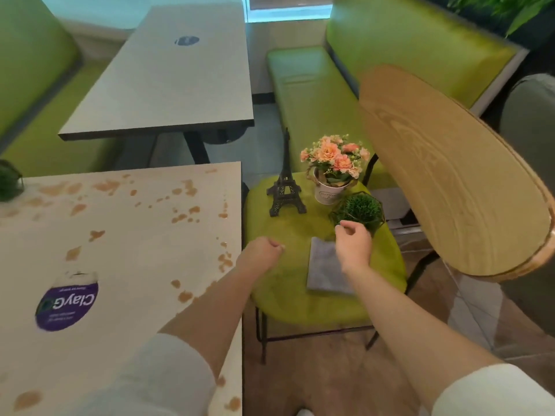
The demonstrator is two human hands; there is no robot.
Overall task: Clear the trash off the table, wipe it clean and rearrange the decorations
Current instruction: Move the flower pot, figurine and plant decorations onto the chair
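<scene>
The counter (120, 235) at 9 o'clock is spattered with brown stains (105, 186) and bears a round purple sticker (67, 301); a dark green plant (9, 181) sits at its far left edge. Beside it at 3 o'clock stands a chair (300, 295) with a green seat and a wooden back. On the seat, at 12 o'clock, stand a black tower model (285, 181) and, just right of it, a white pot of pink flowers (333, 172); a green ball plant in a wire frame (359, 210) sits at 2 o'clock, and a folded grey cloth (326, 271) lies at 4 o'clock. The left hand (261, 253) hovers over the seat's left side, fingers curled into a fist, holding nothing. The right hand (353, 244) hangs above the cloth's far end, just short of the ball plant, fingers loosely curled and holding nothing.
</scene>
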